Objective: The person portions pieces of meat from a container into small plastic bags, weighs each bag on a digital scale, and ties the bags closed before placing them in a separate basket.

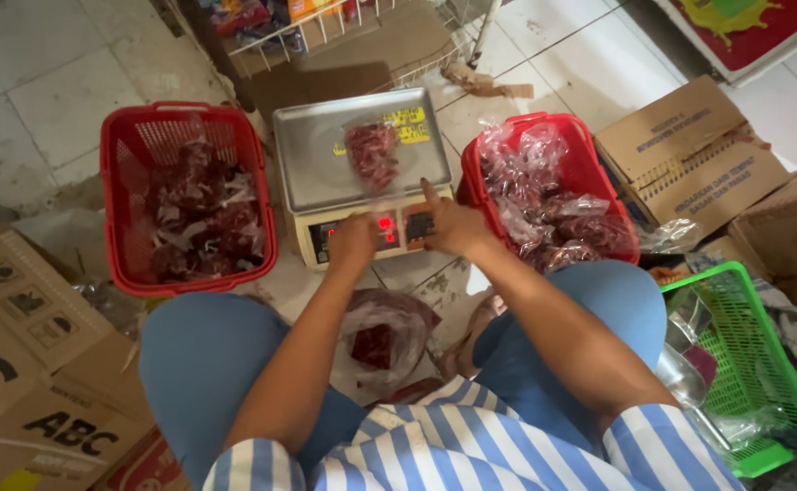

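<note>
Two hands rest at the front panel of a digital scale (362, 173) at centre frame: left hand (353, 241) loosely curled and empty, right hand (453, 227) open with a finger raised. One clear bag of dark red pieces (373, 155) lies on its steel pan, between two red baskets (116, 209) of similar bags.

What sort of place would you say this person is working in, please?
Probably the floor of a small shop or its stockroom. A digital weighing scale holds a small clear bag of dark red goods, red baskets beside it hold more such bags, and cardboard cartons stand around on the tiles.
</note>
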